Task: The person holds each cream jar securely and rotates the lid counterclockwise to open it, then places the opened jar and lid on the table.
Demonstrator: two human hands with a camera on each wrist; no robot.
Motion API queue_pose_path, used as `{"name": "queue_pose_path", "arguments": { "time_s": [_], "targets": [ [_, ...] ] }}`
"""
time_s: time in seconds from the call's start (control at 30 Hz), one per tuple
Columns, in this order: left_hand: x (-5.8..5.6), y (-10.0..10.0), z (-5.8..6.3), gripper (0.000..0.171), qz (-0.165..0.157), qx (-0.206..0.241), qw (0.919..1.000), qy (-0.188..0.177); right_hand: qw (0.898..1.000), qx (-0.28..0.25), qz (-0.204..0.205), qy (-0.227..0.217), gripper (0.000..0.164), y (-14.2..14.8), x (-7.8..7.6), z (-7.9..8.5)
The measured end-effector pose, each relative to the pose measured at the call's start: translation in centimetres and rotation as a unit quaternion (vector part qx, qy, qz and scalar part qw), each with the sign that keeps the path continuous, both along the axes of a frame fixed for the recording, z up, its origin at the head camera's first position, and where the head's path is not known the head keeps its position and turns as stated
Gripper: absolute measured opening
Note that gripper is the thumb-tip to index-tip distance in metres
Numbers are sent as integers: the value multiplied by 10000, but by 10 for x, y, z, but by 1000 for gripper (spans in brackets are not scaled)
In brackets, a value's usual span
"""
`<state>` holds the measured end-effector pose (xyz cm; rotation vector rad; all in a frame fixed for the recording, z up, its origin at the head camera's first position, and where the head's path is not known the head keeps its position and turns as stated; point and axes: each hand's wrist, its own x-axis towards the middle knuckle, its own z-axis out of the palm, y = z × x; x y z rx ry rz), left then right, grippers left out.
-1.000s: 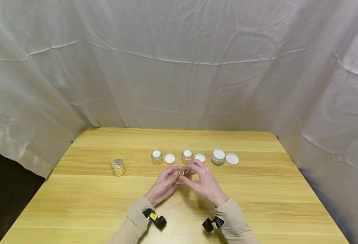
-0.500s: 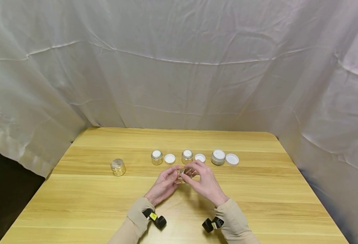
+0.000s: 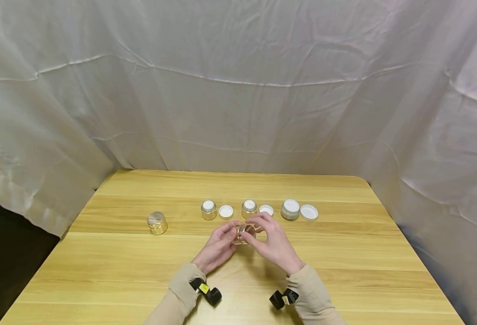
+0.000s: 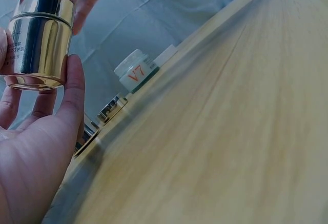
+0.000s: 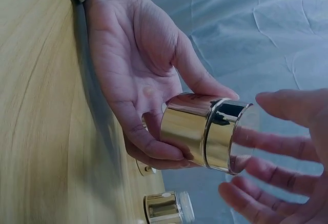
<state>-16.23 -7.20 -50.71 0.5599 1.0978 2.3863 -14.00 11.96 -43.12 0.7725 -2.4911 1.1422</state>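
Observation:
My left hand (image 3: pixel 218 248) grips a shiny gold cosmetic jar (image 5: pixel 187 126) around its body, tipped on its side above the table. Its gold lid (image 5: pixel 223 142) sits on the jar and faces my right hand (image 3: pixel 277 246). In the right wrist view, the right thumb (image 5: pixel 287 103) stands slightly off the lid's edge, and the other fingers are spread before the lid's end. Small dark lettering marks the jar body in the left wrist view, where the right fingers (image 4: pixel 84 3) show behind the lid.
Another gold jar (image 3: pixel 157 223), lid on, stands at the left. Behind my hands is a row: two gold jars (image 3: pixel 208 212) (image 3: pixel 249 211) and a larger pale jar (image 3: pixel 290 211) marked V7, each with white inside and an upturned lid (image 3: pixel 309 212) beside it. A grey curtain (image 3: pixel 238 113) hangs behind.
My right fingers have shifted and loosened slightly at the lid, so more of its gold surface shows. My left hand and the other jars have stayed in place.

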Motion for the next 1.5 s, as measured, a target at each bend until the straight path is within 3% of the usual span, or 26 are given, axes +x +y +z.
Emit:
{"name": "queue_pose_path", "arguments": {
  "time_s": [0.37, 0.67, 0.97, 1.2, 1.5],
  "targets": [
    [1, 0, 1, 24, 44, -97, 9999, -48, 9997, -91, 34, -209, 28, 0, 1, 1],
    [0, -1, 0, 24, -11, -27, 10000, 16, 9993, 261, 278, 41, 34, 0, 2, 4],
    [0, 0, 0, 23, 46, -34, 10000, -17, 9996, -192, -19, -223, 32, 1, 1, 1],
    [1, 1, 0, 21, 91, -109, 9999, -23, 9992, -195, -70, -346, 23, 0, 0, 0],
    [-1, -1, -1, 24, -42, -34, 10000, 72, 9997, 159, 179, -10, 31, 1, 1, 3]
  ]
}}
